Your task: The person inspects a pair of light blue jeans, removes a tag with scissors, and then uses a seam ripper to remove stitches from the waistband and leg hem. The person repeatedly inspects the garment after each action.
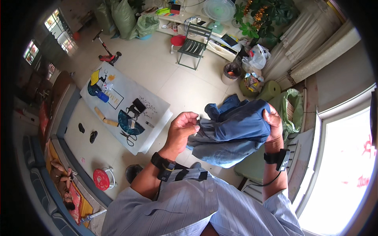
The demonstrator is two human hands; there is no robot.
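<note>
A blue denim garment (236, 128), bunched and folded over, hangs in front of me between my two hands. My right hand (273, 122) is closed on its right end, thumb on top of the cloth. At the left edge, my left hand (182, 131) is closed in a pinch against the greyish part of the cloth. A small whitish bit shows by its fingertips; what it is I cannot make out. The cloth hides the tips of the right fingers. Both wrists wear black bands.
A cloth-covered table (151, 102) at left bears scissors (128, 138), a dark blue fan-shaped thing (130, 122) and wooden-handled tools. Beyond stand a folding chair (194, 44), a bin (230, 73) and a scooter (109, 57). A red stool (101, 179) and a person (65, 183) on a sofa are at left.
</note>
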